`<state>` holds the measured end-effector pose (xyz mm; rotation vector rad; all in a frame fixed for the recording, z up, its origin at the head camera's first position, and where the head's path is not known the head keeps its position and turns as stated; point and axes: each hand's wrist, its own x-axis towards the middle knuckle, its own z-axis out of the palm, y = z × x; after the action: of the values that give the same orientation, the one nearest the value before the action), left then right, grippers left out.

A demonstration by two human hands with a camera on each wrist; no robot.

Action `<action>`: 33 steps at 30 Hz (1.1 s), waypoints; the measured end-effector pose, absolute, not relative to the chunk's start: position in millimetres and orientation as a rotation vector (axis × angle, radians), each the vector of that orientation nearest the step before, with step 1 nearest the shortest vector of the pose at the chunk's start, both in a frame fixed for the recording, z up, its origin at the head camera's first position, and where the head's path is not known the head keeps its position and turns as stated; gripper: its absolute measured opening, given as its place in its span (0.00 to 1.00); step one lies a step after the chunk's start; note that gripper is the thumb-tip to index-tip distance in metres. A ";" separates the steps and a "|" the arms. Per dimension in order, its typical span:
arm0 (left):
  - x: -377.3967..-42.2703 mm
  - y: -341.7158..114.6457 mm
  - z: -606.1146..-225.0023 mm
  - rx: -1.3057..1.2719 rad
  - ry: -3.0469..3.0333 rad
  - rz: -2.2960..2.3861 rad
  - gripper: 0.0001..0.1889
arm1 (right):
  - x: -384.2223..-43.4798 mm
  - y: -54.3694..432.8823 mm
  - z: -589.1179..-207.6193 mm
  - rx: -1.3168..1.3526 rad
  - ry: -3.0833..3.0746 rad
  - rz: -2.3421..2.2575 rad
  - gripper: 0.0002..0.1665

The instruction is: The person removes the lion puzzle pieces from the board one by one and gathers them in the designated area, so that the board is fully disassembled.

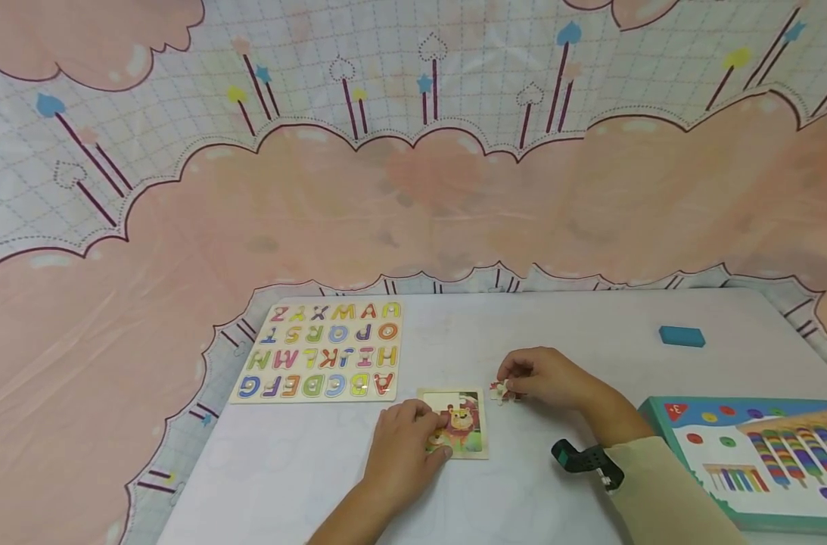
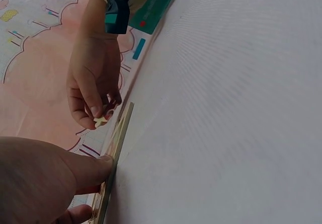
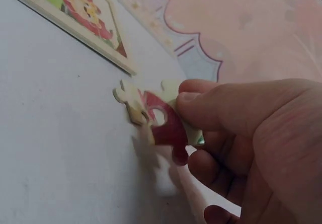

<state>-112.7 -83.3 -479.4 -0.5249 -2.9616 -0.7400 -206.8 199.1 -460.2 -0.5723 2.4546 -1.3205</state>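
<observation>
A small framed jigsaw puzzle (image 1: 483,446) with a bear picture lies on the white table in front of me. My left hand (image 1: 402,446) rests over its left side, fingertips on the picture and thumb at the near edge. Just right of the frame, my right hand (image 1: 549,382) pinches a jigsaw piece (image 3: 170,128) between thumb and fingers. Dark red and cream parts show on it, with knobbed edges and a hole-like notch. Cream piece edges around it are partly hidden behind the fingers. The puzzle frame (image 3: 113,63) shows at upper left in the right wrist view.
An alphabet board (image 1: 318,403) with colored letters lies at the back left. A blue block (image 1: 682,336) sits at the back right. In front of it is a large green-edged toy box (image 1: 719,454), near the right forearm. A patterned cloth (image 1: 454,204) hangs behind the table.
</observation>
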 end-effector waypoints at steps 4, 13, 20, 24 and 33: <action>-113.6 -82.8 -480.0 -0.531 -2.956 -0.744 0.22 | -206.9 206.9 -461.4 -0.516 2.509 -1.263 0.06; -113.7 -83.0 -479.7 -0.532 -2.977 -0.737 0.22 | -207.2 217.5 -465.8 -0.471 2.527 -1.230 0.07; -114.5 -84.8 -480.2 -0.527 -2.988 -0.717 0.22 | -203.1 211.1 -468.7 -0.475 2.642 -1.170 0.06; -113.6 -84.8 -479.0 -0.529 -2.981 -0.727 0.22 | -201.8 207.0 -470.9 -0.424 2.706 -1.130 0.06; -111.7 -84.4 -478.4 -0.516 -2.997 -0.757 0.22 | -200.7 204.8 -478.1 -0.399 2.802 -1.035 0.07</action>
<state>-111.7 -84.4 -478.4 -0.5162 -2.9965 -0.7569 -200.7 204.8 -478.1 -0.3992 2.8021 -1.0352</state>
